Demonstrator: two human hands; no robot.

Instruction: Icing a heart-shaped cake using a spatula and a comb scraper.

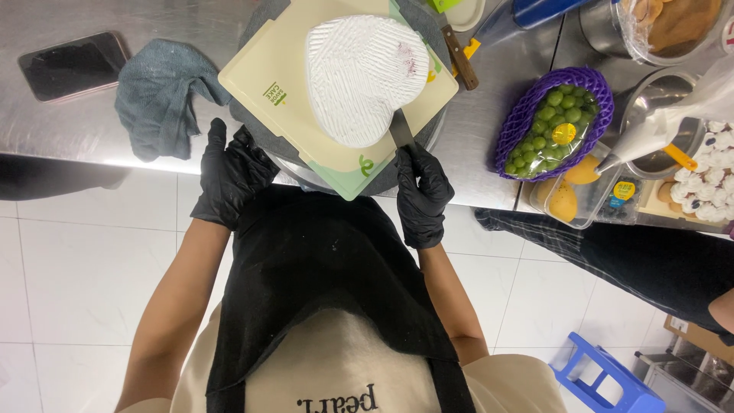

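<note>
Black apron (321, 268) hangs closest to me, down my front, over the white floor tiles (84, 268). A blue stool (604, 378) sits low by my right side.

Next come my two hands in black gloves. My left hand (229, 176) rests at the edge of the round stand (260, 138), fingers spread and loose, holding nothing. My right hand (422, 191) is closed tight around the handle of a flat knife (401, 130). The blade points away from me and its tip touches the near edge of the cake.

The cake (365, 76) is shaped like a heart and sits on a pale board (267, 73), just past my hands, between them and a bit nearer my right. White cream covers the whole top, with thin lines combed across it. So I think the covering is mostly done. One small purple smudge (409, 55) shows on the far right part. The side near my knife looks like the bit I am working on. No fruit sits on top yet.

Farther out on the metal table (76, 130) lie a grey cloth (160, 95) and a dark phone (73, 65) to the left. To the right are green grapes (554, 122) in a purple net and a piping bag (650, 134) of cream.
</note>
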